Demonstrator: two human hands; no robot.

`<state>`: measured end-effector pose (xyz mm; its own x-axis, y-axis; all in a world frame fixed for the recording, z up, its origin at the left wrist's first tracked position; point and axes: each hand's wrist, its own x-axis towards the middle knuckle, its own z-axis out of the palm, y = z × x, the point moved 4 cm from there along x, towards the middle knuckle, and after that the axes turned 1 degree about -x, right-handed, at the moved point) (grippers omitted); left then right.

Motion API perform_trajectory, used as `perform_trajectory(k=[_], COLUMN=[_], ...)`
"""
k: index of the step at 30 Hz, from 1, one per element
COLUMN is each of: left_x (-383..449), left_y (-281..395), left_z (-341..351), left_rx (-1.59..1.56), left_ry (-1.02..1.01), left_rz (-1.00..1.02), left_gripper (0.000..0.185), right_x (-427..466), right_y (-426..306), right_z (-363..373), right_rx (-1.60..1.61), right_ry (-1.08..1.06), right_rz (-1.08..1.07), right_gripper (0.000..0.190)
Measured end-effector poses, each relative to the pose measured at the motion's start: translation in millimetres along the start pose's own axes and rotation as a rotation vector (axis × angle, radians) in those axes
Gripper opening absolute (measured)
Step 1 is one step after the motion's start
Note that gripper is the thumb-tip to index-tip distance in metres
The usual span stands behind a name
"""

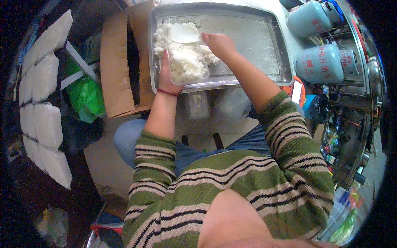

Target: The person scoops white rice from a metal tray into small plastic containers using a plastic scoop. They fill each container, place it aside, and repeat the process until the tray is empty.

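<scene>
My left hand [169,74] grips a clear plastic container [206,74] by its left side, low over the near left part of a large metal tray [282,46]. White, crumbly, rice-like food [186,63] fills the container. My right hand [218,45] is closed on the handle end of a white scoop or paddle [184,33], whose broad blade lies on the white food just beyond the container. More of this food [159,40] is heaped in the tray's left part, with a small clump [212,57] right of the container. The handle is mostly hidden by my fingers.
An open cardboard box [116,68] stands left of the tray. Clear plastic containers [198,105] and a clear bag [234,104] are below its near edge. Gas cylinders [321,63] lie at the right, near an orange object [288,90] with a phone [296,90]. Wrapped white packs [48,124] are far left.
</scene>
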<state>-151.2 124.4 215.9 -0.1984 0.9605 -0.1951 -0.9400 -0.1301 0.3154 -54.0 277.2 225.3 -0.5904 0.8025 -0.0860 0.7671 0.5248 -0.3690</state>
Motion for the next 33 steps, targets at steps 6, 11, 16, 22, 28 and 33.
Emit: perform_trajectory(k=[6, 11, 16, 22, 28, 33], left_x=[4, 5, 1, 5, -4, 6], left_y=[2, 4, 7, 5, 18, 24], left_z=[2, -6, 7, -2, 6, -3], left_rx=[0.020, 0.054, 0.105, 0.080, 0.520, 0.415], left_ry=[-0.025, -0.039, -0.057, -0.059, -0.071, -0.054], left_rz=[0.052, 0.026, 0.083, 0.064, 0.394, 0.367], left_gripper=[0.055, 0.055, 0.055, 0.056, 0.053, 0.054], right_x=[18, -16, 8, -17, -33, -65], right_y=[30, -36, 44, 9, 43, 34], right_z=[-3, -40, -21, 0, -14, -11], right_rx=[0.345, -0.055, 0.137, 0.383, 0.134, 0.457], right_ry=[0.111, -0.037, 0.053, -0.144, -0.059, -0.160], right_rz=[0.029, -0.131, 0.106, 0.059, 0.043, 0.002], right_gripper=[0.050, 0.054, 0.054, 0.058, 0.057, 0.055])
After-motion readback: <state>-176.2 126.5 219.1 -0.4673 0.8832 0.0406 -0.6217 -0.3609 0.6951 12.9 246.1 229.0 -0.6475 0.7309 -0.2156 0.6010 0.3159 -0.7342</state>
